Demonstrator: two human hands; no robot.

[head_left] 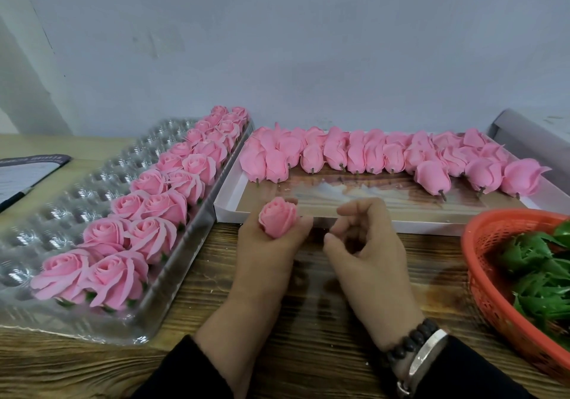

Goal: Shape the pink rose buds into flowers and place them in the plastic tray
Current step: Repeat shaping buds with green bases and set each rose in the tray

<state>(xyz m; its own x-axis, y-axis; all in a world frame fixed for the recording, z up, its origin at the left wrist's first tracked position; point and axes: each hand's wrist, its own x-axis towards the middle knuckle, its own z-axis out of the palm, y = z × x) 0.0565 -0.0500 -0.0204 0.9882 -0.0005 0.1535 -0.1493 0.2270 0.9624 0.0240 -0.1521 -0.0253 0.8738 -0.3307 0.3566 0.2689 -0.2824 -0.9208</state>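
My left hand [268, 250] grips a pink rose bud [278, 216] upright, its petals partly spread. My right hand [367, 244] hovers just right of it with fingers loosely curled, holding nothing. A clear plastic tray [61, 201] lies on the left; two rows of shaped pink roses [148, 207] fill its right side, and its left cups hold nothing. Several unshaped pink buds [370, 155] lie in rows along the far side of a flat white cardboard box [228, 201] behind my hands.
A red mesh basket [493, 275] of green leaf calyxes [539, 275] sits at the right edge. A dark card with a pen [24, 176] lies at far left. The wooden table [308, 321] meets a grey wall behind.
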